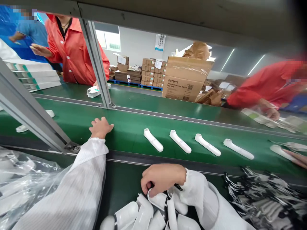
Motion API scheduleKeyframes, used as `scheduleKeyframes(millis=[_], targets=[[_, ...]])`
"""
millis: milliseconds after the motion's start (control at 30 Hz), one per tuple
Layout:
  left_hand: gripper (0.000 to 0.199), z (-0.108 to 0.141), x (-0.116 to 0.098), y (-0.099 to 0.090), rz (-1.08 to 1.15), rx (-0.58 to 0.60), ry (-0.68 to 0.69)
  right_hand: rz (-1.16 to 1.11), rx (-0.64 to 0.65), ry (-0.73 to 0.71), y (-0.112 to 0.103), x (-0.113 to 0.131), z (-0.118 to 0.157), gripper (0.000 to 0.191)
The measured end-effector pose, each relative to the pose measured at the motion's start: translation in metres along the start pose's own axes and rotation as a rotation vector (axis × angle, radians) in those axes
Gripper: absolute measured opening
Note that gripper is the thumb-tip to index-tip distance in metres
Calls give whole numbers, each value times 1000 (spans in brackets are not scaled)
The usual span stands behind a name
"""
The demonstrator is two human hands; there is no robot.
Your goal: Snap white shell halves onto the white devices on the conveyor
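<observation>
My left hand (100,127) is stretched over the green conveyor belt (127,137), fingers spread and holding nothing. Down at the near table, my right hand (164,179) is closed, with thumb and fingertips on a white plastic cover (157,200) in a loose pile. Around it lie several similar rounded white plastic covers (127,212). To the right of my left hand, a row of slim, curved white plastic devices (153,140) rests on the belt, spaced apart; they look like handheld thermometer bodies.
A clear plastic bag (28,179) of white parts lies at left. A heap of grey parts with wires (266,198) is at right. Metal posts (94,60) frame the belt. Co-workers in red jackets (72,51) stand across, near white boxes (38,75) and a large carton (184,78).
</observation>
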State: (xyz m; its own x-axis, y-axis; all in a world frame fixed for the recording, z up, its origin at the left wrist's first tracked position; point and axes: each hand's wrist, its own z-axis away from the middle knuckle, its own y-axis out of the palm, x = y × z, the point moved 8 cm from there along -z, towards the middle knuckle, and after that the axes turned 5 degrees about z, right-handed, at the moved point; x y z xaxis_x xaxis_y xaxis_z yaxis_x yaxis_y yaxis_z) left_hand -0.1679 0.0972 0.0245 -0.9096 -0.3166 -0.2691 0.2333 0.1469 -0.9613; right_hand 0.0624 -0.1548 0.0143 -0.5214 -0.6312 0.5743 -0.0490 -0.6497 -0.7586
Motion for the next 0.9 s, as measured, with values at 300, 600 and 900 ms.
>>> scheduleKeyframes(millis=[300, 600, 900], targets=[[40, 6, -44, 4, 94, 106, 150, -412, -835, 156, -49, -76, 10, 33], [40, 38, -89, 39, 7, 195, 279, -72, -1085, 337, -51, -100, 15, 35], [46, 57, -107, 49, 6, 195, 365, 103, -1027, 264, -53, -91, 15, 33]])
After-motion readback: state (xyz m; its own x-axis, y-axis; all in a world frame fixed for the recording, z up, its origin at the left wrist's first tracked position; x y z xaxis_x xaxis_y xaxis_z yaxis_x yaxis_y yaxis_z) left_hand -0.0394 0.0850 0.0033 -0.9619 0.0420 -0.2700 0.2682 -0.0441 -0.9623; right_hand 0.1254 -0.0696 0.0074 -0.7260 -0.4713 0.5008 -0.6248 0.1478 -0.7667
